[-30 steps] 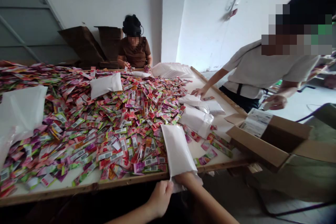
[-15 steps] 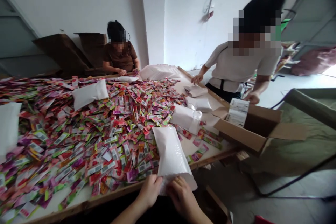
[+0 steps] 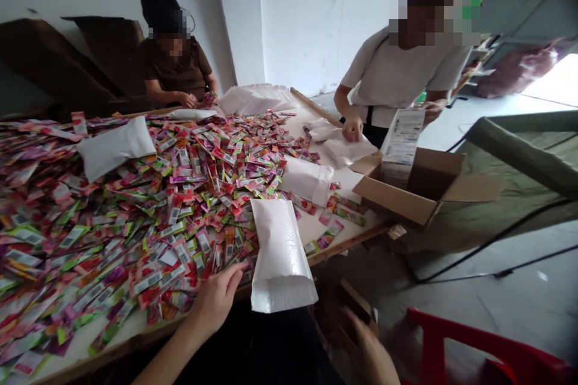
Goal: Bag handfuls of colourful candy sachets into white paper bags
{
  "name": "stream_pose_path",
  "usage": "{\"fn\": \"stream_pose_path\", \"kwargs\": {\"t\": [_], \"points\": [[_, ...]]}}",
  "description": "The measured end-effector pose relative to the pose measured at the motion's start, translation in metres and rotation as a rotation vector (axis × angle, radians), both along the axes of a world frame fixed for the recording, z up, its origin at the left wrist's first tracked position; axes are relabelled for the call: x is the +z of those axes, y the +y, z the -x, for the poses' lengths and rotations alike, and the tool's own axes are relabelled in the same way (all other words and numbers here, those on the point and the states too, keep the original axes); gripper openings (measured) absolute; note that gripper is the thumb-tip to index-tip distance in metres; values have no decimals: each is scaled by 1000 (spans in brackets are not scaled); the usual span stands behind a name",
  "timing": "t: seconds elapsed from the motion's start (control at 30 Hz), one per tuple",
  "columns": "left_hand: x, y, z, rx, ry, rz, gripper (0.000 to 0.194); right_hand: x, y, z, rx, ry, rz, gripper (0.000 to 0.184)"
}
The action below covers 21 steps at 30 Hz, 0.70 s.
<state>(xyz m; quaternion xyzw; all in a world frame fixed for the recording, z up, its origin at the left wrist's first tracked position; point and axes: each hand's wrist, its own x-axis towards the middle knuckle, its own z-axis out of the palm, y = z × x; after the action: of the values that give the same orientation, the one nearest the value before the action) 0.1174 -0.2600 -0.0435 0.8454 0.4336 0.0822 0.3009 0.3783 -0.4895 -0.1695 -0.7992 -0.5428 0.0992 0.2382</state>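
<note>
A white bubble mailer (image 3: 280,246) lies over the table's front edge, its flap end hanging toward me. Just left of it is my left hand (image 3: 219,298), open, with fingers stretched out by the sachets and nothing visible in it. My right hand (image 3: 368,343) is below the table edge at the lower right, away from the mailer and near a cardboard piece (image 3: 356,304). Motion smears its fingers. Colourful slim sachets (image 3: 180,192) are heaped across the table to the left and behind.
More white mailers lie on the heap (image 3: 116,149) and at right (image 3: 307,180). An open carton (image 3: 397,201) holds printed labels (image 3: 403,144). Two co-workers work across the table, one in brown (image 3: 176,75), one in white (image 3: 397,75). A red plastic chair (image 3: 478,337) stands lower right.
Both my hands have let go of the mailer; the left moved left, the right moved down and right. The view has shifted. The co-worker in white now lifts the labels higher.
</note>
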Motion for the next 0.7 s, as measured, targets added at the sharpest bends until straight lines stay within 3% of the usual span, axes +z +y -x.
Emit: {"fn": "stream_pose_path", "kwargs": {"t": [0.07,0.1,0.13,0.2,0.27,0.33,0.43,0.5,0.57,0.63,0.7], "points": [[-1,6,2,-133,-11,-265,43,20,40,-5,16,-89,-116,57],[-4,9,2,-263,-17,-357,49,33,60,-7,97,-132,-184,55],[-8,11,2,-416,-28,-400,52,46,79,-8,268,-143,-223,49],[-16,15,1,-682,-65,-355,50,67,105,-9,651,-95,-194,40],[-24,15,-1,-734,-102,-229,39,79,119,-7,825,23,-97,32],[-27,13,-9,-506,-122,-120,31,83,128,-3,675,143,-11,32],[-26,13,-31,-4,-126,-57,38,81,149,7,297,242,32,45],[-25,17,-48,195,-150,-45,40,78,167,10,144,273,15,44],[-28,24,-59,351,-220,-6,30,76,184,7,6,307,8,39],[-30,29,-63,517,-310,164,28,78,195,1,-78,405,61,45],[-29,30,-59,614,-381,535,40,84,199,-6,-9,659,195,48]]}}
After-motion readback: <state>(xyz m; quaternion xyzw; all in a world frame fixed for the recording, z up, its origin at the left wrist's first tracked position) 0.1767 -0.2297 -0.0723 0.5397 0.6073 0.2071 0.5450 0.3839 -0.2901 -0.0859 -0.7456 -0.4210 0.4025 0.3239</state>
